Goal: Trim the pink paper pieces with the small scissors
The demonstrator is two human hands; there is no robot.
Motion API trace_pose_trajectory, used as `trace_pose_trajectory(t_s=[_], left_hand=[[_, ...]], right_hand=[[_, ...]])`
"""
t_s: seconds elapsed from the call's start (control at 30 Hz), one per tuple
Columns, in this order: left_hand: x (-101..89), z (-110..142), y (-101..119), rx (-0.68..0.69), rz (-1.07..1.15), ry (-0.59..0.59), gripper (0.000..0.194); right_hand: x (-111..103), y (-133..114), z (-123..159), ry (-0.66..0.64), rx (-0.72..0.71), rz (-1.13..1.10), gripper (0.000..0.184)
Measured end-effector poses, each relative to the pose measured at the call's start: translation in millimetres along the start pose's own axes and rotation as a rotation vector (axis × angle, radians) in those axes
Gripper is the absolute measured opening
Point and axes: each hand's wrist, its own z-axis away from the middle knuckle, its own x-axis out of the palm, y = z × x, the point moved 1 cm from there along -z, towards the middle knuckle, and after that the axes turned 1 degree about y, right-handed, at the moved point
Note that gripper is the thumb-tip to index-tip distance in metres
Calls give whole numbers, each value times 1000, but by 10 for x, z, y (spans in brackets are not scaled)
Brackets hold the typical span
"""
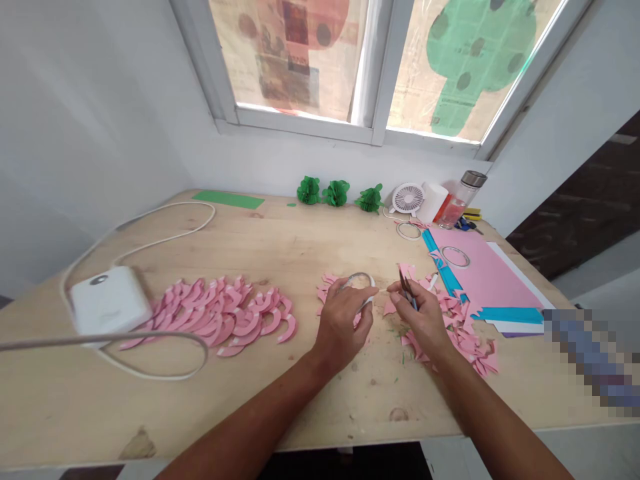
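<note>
My left hand [345, 321] is closed around a roll of tape [371, 279], whose pale ring shows above and beside the fingers. A thin light strip, apparently the tape's end, spans the small gap to my right hand [420, 313]. That hand is closed too, its thumb and forefinger pinched at the strip. Small scissors [404, 281] are held in the same right hand, their dark blades pointing away from me; their handles are mostly hidden. Pink paper scraps [465, 337] lie under and around both hands. To the left is a heap of curved pink paper pieces [240, 317] with whitish patches.
A white box-shaped device [109, 301] with a looping cable stands at left. Green paper ornaments [336, 193], a small fan [408, 199] and a bottle [463, 200] line the back. Pink sheets [480, 267] bear another tape ring [455, 257] at right.
</note>
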Motion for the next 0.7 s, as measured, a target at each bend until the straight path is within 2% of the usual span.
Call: trace_pose_trajectory(t_s=[0.13, 0.3, 0.5, 0.7], left_hand=[[-61, -12, 15, -163, 157, 44, 26], [-109, -15, 56, -366, 346, 3, 26], [-122, -10, 44, -468, 481, -25, 25], [-113, -22, 55, -491, 560, -56, 23]], right_hand=[[-42, 33, -4, -43, -74, -3, 32], [-16, 45, 14, -124, -111, 53, 35], [12, -2, 36, -145, -133, 152, 32], [23, 11, 33, -151, -174, 217, 34]])
